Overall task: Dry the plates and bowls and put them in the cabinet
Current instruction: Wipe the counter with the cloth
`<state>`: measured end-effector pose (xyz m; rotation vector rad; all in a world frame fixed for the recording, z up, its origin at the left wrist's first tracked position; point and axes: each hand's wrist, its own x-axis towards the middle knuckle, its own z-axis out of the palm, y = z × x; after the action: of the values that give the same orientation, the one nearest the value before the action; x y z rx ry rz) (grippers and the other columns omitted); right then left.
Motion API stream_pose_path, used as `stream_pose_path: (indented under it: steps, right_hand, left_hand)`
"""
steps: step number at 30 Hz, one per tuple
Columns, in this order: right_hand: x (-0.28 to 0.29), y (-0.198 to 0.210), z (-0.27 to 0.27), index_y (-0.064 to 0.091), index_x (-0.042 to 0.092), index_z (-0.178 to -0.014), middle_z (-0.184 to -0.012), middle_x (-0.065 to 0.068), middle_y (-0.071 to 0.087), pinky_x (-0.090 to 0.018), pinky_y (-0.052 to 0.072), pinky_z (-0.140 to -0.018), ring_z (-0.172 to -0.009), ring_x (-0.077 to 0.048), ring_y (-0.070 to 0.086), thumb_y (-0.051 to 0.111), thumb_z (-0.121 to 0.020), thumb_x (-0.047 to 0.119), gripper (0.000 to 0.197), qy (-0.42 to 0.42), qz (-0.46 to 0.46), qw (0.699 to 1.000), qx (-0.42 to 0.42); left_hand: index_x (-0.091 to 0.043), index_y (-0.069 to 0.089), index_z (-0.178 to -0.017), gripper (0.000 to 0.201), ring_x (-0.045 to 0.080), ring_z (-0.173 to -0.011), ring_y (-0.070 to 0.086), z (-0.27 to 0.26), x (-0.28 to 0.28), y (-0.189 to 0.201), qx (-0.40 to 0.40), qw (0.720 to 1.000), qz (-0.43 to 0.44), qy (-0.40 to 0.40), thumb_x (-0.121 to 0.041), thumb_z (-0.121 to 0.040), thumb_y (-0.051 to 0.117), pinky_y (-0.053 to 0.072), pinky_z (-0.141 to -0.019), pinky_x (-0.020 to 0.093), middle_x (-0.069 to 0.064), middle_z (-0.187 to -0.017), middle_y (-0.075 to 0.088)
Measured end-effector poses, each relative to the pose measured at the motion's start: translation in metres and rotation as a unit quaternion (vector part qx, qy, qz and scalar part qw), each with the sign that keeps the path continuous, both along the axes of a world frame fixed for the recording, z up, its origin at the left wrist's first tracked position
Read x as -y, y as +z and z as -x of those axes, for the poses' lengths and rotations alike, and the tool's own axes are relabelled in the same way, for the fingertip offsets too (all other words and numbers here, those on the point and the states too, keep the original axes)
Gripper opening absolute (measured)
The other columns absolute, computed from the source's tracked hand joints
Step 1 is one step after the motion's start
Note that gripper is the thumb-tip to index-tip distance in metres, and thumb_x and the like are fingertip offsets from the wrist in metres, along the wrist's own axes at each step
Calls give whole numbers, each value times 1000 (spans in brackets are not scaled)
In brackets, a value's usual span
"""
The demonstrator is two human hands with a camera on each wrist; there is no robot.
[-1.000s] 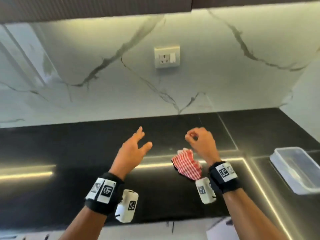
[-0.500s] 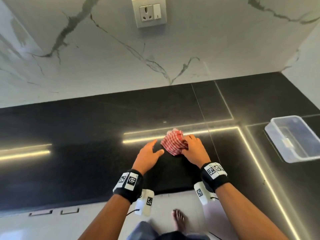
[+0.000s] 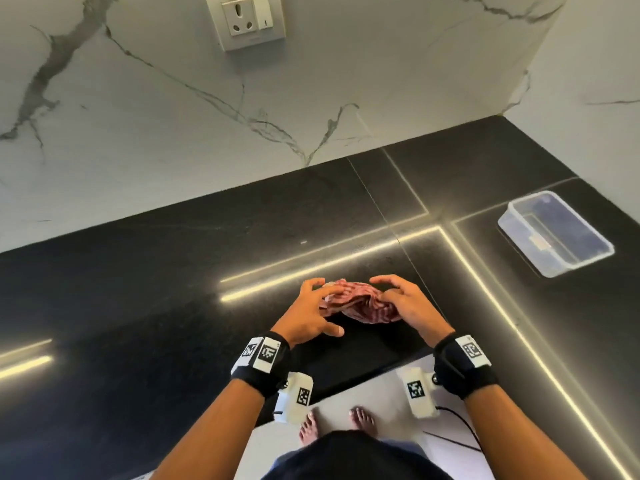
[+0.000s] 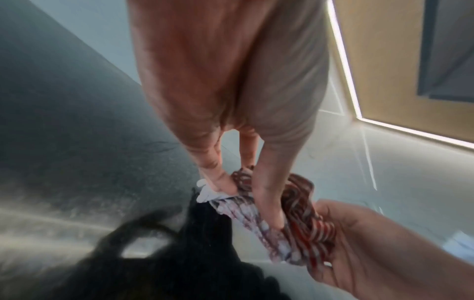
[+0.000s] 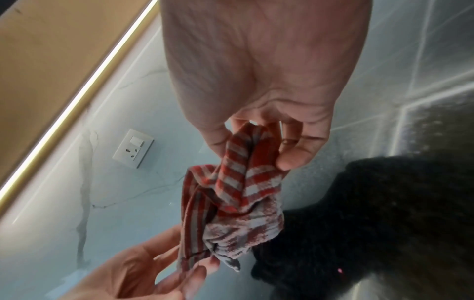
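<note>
A red-and-white checked cloth point(image 3: 360, 304) is bunched between both hands just above the black countertop point(image 3: 173, 289), near its front edge. My left hand point(image 3: 329, 303) pinches its left end; in the left wrist view its fingers point(image 4: 220, 182) press into the cloth point(image 4: 302, 229). My right hand point(image 3: 391, 296) grips the right end, and the right wrist view shows thumb and fingers point(image 5: 295, 158) pinching a fold of cloth point(image 5: 231, 203). No plate, bowl or cabinet door shows in any view.
A clear plastic container point(image 3: 554, 233) sits on the counter at the right, near the corner wall. A wall socket point(image 3: 247, 19) is set in the marble backsplash. The counter's front edge point(image 3: 346, 386) runs under my wrists, with my bare feet point(image 3: 362, 419) below.
Both hands came down from in front of the backsplash to the counter's front edge. The left hand, free before, now pinches the cloth too. The head view has tilted downward.
</note>
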<state>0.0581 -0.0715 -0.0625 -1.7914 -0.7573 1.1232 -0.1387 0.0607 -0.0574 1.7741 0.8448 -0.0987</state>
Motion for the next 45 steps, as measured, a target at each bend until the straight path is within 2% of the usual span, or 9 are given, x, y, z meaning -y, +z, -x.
stream_pose_path:
  steps: [7, 11, 16, 19, 24, 31, 34, 41, 45]
  right_hand:
    - [31, -8, 21, 67, 27, -117, -108, 3, 73, -17, 54, -76, -96, -3, 71, 72, -90, 39, 30, -14, 12, 1000, -25]
    - [42, -21, 18, 66, 21, -120, -110, 0, 70, -23, 54, -86, -98, -5, 69, 89, -74, 32, 52, 23, 21, 996, 84]
    - [54, -13, 0, 73, 29, -100, -96, 7, 74, -26, 48, -82, -91, -5, 68, 77, -89, 22, 14, -64, -4, 992, 113]
    - [61, 7, -21, 69, 33, -112, -107, 15, 71, -19, 47, -82, -98, 6, 64, 76, -89, 21, 26, -95, -26, 984, 147]
    - [61, 32, -68, 48, 44, -136, -126, 16, 55, -25, 43, -98, -120, -6, 54, 81, -73, 58, 72, -55, -56, 969, 235]
    - [53, 61, -136, 69, 20, -99, -92, 4, 64, -38, 49, -77, -87, -21, 62, 62, -85, 5, 22, -103, -53, 917, 381]
    - [59, 83, -168, 73, 21, -104, -94, 6, 68, -32, 46, -78, -87, -16, 62, 57, -90, 4, 27, -96, -56, 917, 383]
    - [92, 118, -202, 71, 22, -124, -117, 0, 74, -37, 53, -93, -108, -19, 67, 57, -96, 4, 36, -91, -88, 869, 478]
    - [120, 98, -178, 67, 37, -129, -130, 8, 68, -36, 49, -100, -117, -15, 61, 56, -99, 12, 41, -3, 21, 905, 425]
  left_hand:
    - [-21, 80, -107, 28, 19, -112, 66, -12, 9, 3, 69, 983, -169, -32, -6, -84, 76, 49, -102, 34, -1, -110, 72]
    - [-17, 78, -107, 18, 17, -102, 66, -28, 13, 11, 100, 977, -186, -38, -17, -90, 74, 50, -93, 32, 0, -105, 75]
    - [-16, 78, -99, 10, 7, -91, 60, -60, 6, 34, 149, 964, -215, -52, -18, -90, 74, 47, -84, 22, -8, -92, 71]
    - [-18, 77, -94, 5, -4, -83, 54, -90, 5, 56, 162, 961, -218, -47, -20, -92, 73, 40, -78, 8, -19, -82, 64]
    - [-20, 76, -94, 5, 3, -83, 63, -150, 20, 86, 185, 959, -197, -79, -22, -90, 75, 48, -79, 20, -13, -86, 69]
    - [-21, 75, -97, 9, 13, -88, 66, -215, 6, 111, 199, 944, -231, -123, -22, -88, 77, 53, -85, 30, -9, -91, 69]
    - [-23, 77, -95, 10, 10, -90, 68, -239, -2, 119, 193, 947, -240, -96, -20, -86, 79, 56, -89, 40, -10, -93, 72]
    - [-22, 80, -98, 16, 9, -90, 68, -269, 12, 131, 262, 930, -242, -87, -14, -85, 80, 56, -86, 26, -6, -97, 71]
    - [-26, 78, -97, 19, 14, -93, 67, -246, 28, 90, 215, 946, -194, -146, -14, -83, 82, 55, -88, 37, -4, -95, 70]
